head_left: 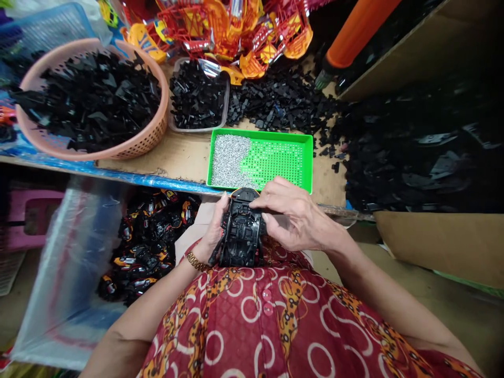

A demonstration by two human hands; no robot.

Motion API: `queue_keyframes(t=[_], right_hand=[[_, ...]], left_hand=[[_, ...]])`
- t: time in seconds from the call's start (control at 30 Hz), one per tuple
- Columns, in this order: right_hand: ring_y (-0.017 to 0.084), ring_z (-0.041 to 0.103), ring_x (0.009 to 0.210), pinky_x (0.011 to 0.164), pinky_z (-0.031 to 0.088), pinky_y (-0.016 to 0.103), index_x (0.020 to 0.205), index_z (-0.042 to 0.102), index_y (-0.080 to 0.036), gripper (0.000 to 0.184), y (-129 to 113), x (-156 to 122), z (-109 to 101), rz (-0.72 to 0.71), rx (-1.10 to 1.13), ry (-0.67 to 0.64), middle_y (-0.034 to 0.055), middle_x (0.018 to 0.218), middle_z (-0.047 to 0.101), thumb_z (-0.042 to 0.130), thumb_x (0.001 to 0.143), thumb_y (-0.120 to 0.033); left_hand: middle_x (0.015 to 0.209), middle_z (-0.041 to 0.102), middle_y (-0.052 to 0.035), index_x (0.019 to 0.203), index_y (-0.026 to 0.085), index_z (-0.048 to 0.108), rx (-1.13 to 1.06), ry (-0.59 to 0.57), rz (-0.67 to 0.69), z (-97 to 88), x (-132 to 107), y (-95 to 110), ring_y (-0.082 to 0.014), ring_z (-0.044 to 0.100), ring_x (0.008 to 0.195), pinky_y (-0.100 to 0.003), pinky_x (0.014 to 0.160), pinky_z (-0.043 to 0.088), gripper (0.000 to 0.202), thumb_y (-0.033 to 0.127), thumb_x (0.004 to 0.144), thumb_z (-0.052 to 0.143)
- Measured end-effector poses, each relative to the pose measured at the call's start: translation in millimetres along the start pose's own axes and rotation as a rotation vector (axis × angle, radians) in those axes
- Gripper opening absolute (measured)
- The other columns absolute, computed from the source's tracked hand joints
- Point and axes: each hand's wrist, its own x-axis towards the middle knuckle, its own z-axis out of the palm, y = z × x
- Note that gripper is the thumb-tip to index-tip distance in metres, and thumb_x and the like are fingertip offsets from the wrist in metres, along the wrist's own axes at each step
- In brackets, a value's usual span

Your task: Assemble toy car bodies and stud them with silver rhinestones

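Note:
A toy car (241, 233) is held with its black underside facing up, close against the patterned red shirt. My left hand (211, 235) grips its left side, the thumb up along the edge. Over the car's right side bends my right hand (298, 216), its index finger touching the upper part of the underside and its thumb against the right edge. Whether a small piece is between those fingers is hidden. Just beyond the car stands a green perforated tray (281, 160), with many small silvery screws (228, 160) heaped in its left half.
On the bench, a pink basket (160, 123) and a clear tub (225, 107) hold black plastic parts. Loose black pieces (275, 100) lie behind the tray, below orange-and-red car shells (220, 31). An orange tool (346, 44) hangs at upper right. Assembled toy cars (151, 236) fill a lined container at lower left.

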Motion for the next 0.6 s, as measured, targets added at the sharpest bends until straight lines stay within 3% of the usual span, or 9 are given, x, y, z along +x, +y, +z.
queue_keyframes(t=[0.2, 0.37, 0.6], right_hand=[[0.023, 0.047, 0.077, 0.07, 0.042, 0.038, 0.098, 0.074, -0.01, 0.032, 2.0, -7.0, 3.8, -0.054, -0.113, -0.054, 0.0102, 0.082, 0.062, 0.047, 0.097, -0.028], [0.022, 0.049, 0.077, 0.069, 0.044, 0.038, 0.102, 0.073, -0.009, 0.032, 3.7, -9.4, 1.7, -0.095, -0.086, -0.001, 0.0116, 0.084, 0.066, 0.049, 0.097, -0.03], [0.023, 0.049, 0.076, 0.066, 0.042, 0.037, 0.1, 0.073, -0.009, 0.035, 7.6, -11.2, 2.0, -0.125, -0.158, 0.006, 0.0118, 0.083, 0.065, 0.052, 0.095, -0.035]], left_hand=[[0.115, 0.079, 0.0014, 0.12, 0.022, 0.075, 0.14, 0.189, 0.159, 2.0, 0.1, 1.0, -0.0288, 0.068, 0.124, -0.035, 0.095, 0.062, 0.03, 0.036, 0.093, 0.072], [0.121, 0.077, 0.0025, 0.113, 0.023, 0.076, 0.233, 0.23, 0.221, 1.9, 0.8, 2.5, -0.0282, 0.06, 0.134, -0.034, 0.097, 0.061, 0.023, 0.029, 0.092, 0.071], [0.116, 0.077, 0.001, 0.11, 0.022, 0.077, 0.311, 0.096, 0.221, -1.4, 3.4, 0.0, -0.0287, 0.057, 0.136, -0.037, 0.101, 0.058, 0.028, 0.041, 0.093, 0.067]])
